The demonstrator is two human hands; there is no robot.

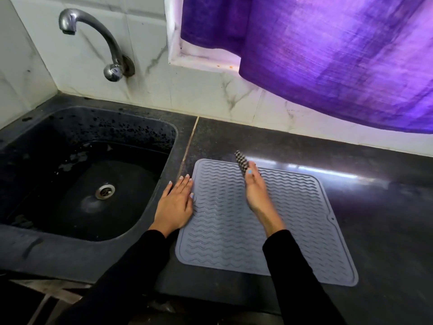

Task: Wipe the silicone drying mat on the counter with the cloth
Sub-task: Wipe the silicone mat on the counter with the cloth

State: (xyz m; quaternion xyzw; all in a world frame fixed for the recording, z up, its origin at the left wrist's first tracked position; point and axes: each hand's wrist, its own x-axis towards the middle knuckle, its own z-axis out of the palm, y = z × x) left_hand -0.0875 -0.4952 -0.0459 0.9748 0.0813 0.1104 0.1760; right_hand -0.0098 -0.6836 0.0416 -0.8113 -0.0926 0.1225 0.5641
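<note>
Two hands: left hand (176, 202) flat, fingers straight, touching one grey wavy-ribbed silicone mat (293, 231); right hand (254, 188) fingers pinching one checked cloth (241, 161).

A dark sink (70, 127) sits at the left — wet, with a metal drain (105, 190). A curved tap (93, 41) juts from the marbled wall tiles (145, 26); a purple curtain (328, 55) hangs at the right.

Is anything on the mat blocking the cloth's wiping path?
Nothing visible does. The right hand holds the cloth over the far edge of the mat, whose ribbed surface is bare. The left hand lies flat at the mat's left edge, beside the sink.
</note>
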